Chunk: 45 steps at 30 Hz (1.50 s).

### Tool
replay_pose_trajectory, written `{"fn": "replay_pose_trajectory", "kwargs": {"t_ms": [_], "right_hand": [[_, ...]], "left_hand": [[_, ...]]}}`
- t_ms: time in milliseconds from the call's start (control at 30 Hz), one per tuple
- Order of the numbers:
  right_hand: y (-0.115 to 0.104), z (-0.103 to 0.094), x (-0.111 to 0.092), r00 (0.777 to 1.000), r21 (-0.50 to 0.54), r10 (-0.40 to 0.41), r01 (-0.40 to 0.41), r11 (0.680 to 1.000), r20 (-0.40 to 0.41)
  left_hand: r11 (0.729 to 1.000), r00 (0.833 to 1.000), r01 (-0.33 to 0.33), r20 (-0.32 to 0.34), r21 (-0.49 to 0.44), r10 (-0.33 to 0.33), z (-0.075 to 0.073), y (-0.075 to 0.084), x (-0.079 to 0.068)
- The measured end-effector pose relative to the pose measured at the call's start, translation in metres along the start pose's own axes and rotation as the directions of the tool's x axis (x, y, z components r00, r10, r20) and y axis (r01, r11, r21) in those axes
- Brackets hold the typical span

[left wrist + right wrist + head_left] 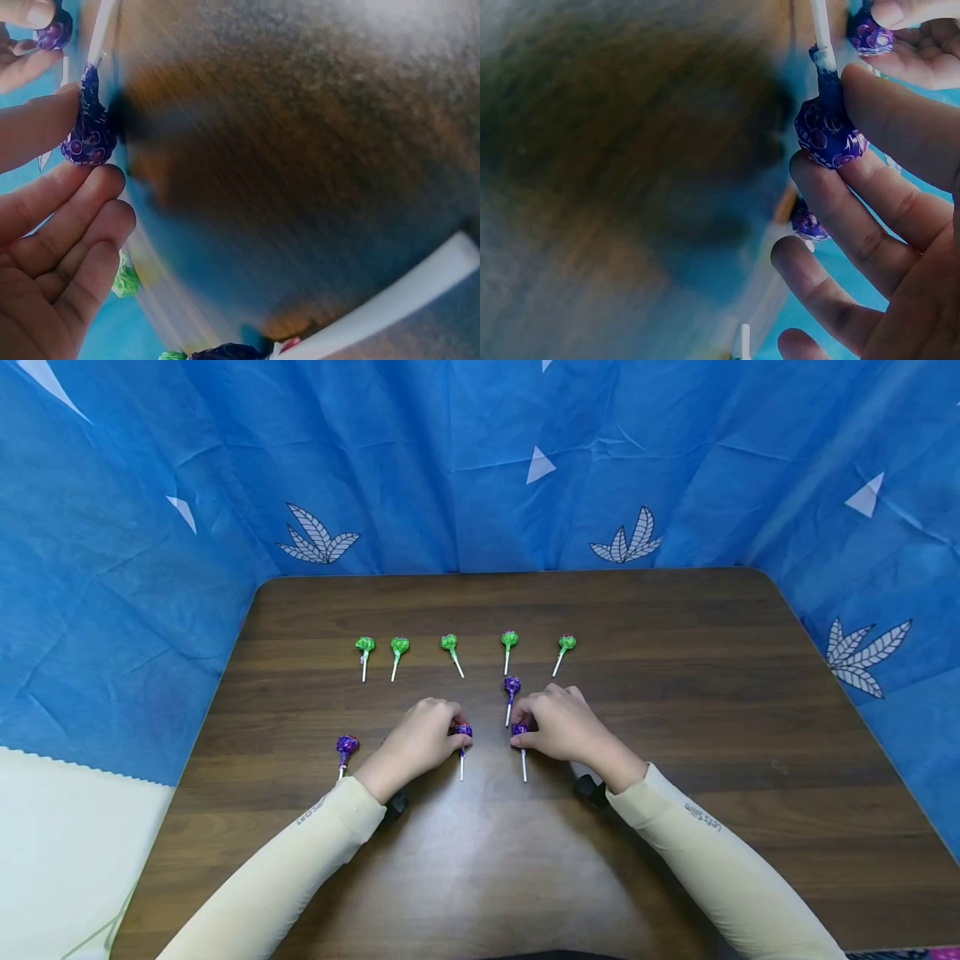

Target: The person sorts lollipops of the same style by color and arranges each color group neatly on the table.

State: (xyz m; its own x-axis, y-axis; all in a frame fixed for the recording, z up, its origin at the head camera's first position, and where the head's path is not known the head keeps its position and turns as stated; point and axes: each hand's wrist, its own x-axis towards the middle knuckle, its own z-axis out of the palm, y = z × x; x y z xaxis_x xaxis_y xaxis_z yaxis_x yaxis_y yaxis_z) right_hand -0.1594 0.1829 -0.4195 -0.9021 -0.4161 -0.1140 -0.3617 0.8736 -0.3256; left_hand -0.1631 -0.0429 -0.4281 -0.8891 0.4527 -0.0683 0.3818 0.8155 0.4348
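Between thumb and fingers, my left hand [422, 739] pinches the wrapped head of a purple lollipop [91, 139], its white stick pointing toward me. My right hand [562, 724] holds another purple lollipop [826, 131] the same way, a short gap to the right. Just beyond the right fingertips lies a third purple lollipop [512, 685], stick toward me. One more purple lollipop [347, 747] lies left of my left hand, its stick end partly hidden by the forearm. In the left wrist view, a white stick [390, 296] shows close to the camera.
Several green lollipops, among them a left one [364, 645], a middle one [449, 642] and a right one [567, 643], form a row beyond the hands. They lie on a brown wooden table [712, 693]. A blue patterned curtain [480, 468] hangs behind the far edge.
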Motion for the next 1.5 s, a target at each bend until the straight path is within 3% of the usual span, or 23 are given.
{"fn": "replay_pose_trajectory", "kwargs": {"t_ms": [333,533,667,900,1267,1500], "right_hand": [[0.004,0.000,0.005,0.999,0.002,-0.010,0.010,1.000,-0.037],[0.011,-0.009,0.023,0.991,0.064,0.091,-0.085,0.994,-0.100],[0.014,-0.011,0.038,0.981,0.019,0.155,-0.154,0.988,-0.119],[0.012,-0.008,0.053,0.980,-0.035,0.177,-0.181,0.983,-0.089],[0.012,-0.006,0.060,0.983,-0.018,0.176,-0.177,0.984,-0.060],[0.018,-0.018,0.051,0.983,0.024,0.169,-0.168,0.985,-0.068]], "left_hand": [[1.000,1.000,-0.008,-0.030,-0.002,0.008,-0.004,0.001,-0.002],[1.000,0.998,-0.028,-0.053,0.010,0.028,-0.006,0.000,-0.002],[0.999,0.997,-0.033,-0.070,0.010,0.034,-0.006,-0.001,-0.003],[0.999,0.994,-0.042,-0.097,-0.012,0.040,-0.007,0.000,-0.006],[0.999,0.993,-0.033,-0.111,-0.028,0.029,-0.011,0.000,-0.011],[0.999,0.994,-0.019,-0.112,-0.040,0.015,-0.013,-0.003,-0.015]]}}
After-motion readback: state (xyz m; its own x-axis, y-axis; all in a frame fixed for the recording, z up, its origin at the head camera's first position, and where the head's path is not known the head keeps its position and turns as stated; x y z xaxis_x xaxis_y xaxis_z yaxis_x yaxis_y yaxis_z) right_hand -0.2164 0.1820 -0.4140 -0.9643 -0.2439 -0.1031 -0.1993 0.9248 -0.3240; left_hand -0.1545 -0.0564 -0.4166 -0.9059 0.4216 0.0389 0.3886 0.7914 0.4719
